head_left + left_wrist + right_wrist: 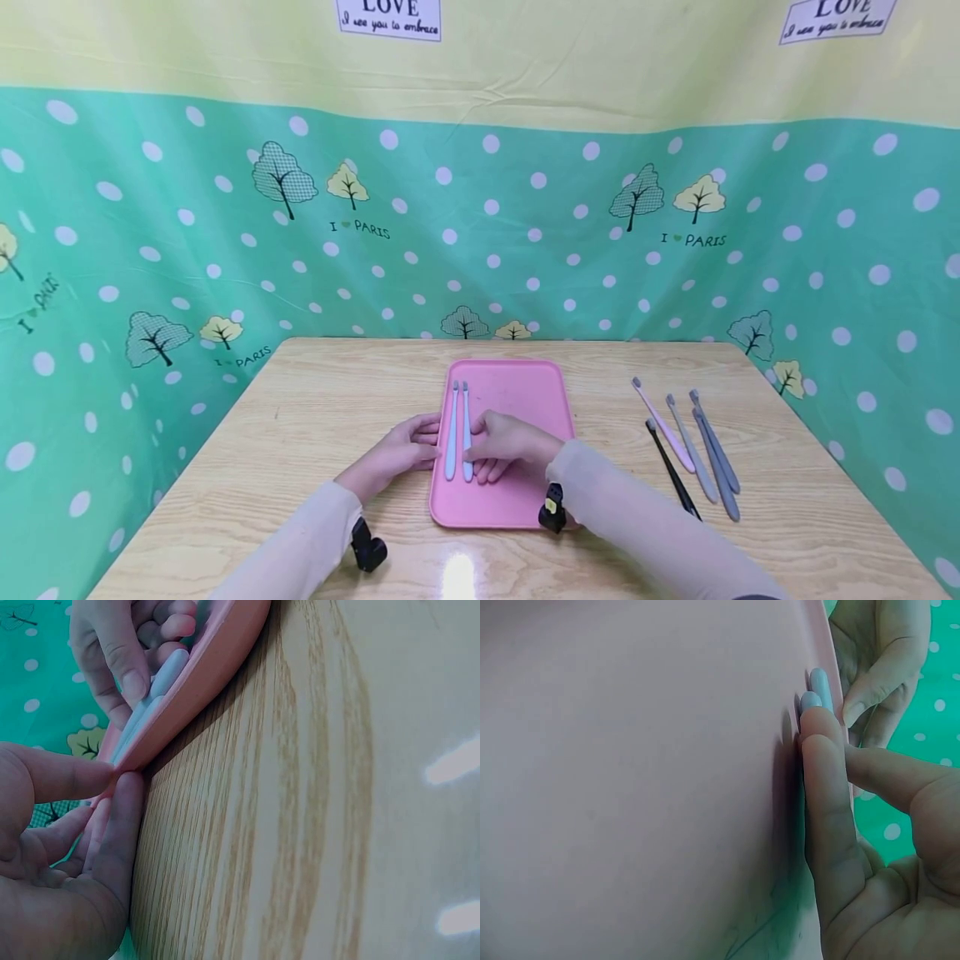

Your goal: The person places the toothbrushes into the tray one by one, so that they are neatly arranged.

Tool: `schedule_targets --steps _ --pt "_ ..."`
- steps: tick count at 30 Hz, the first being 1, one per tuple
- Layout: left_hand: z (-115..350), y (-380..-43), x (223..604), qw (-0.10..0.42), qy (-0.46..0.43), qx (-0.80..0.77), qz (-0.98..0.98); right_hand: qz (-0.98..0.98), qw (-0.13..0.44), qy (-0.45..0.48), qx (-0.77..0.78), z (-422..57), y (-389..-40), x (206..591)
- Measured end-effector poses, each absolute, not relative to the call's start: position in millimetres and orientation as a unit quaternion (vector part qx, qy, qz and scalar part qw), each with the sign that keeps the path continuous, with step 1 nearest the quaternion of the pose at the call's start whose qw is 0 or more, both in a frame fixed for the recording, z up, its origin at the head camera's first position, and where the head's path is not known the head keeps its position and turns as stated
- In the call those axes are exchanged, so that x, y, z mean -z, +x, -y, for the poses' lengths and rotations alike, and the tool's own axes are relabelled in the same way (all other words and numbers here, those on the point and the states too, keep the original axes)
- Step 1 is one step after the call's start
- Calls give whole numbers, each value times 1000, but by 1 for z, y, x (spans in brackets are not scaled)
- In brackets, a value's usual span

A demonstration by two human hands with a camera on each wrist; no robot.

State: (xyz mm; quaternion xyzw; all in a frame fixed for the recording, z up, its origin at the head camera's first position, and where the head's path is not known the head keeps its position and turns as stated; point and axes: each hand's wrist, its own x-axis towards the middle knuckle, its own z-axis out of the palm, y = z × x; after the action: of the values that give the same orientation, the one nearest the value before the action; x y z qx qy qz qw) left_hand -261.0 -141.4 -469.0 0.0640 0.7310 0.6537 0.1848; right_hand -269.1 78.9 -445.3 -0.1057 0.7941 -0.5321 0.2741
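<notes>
A pink tray [517,507] lies on the table with two light blue toothbrushes side by side along its left edge, heads pointing away. My left hand [405,447] pinches the tray's left rim between thumb and finger, as the left wrist view shows. My right hand [513,443] reaches over the tray and pinches the right one of the pair, a light blue toothbrush [467,421], by its handle. Close beside it, between that brush and the rim, lies the other light blue toothbrush [452,442]. In the right wrist view, the right fingers [826,795] cover most of the handles.
On the table's right side lie several more toothbrushes: a pink toothbrush [663,425], a black toothbrush [671,471] and some grey-blue ones, two of them overlapping. A green and yellow printed curtain [487,225] hangs behind the wooden table [337,383].
</notes>
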Motion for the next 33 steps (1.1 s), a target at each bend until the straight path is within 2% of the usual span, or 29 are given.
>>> schedule_targets --steps 33 --pt "142 -261 470 187 70 -658 -726 -794 268 -112 534 -79 -273 446"
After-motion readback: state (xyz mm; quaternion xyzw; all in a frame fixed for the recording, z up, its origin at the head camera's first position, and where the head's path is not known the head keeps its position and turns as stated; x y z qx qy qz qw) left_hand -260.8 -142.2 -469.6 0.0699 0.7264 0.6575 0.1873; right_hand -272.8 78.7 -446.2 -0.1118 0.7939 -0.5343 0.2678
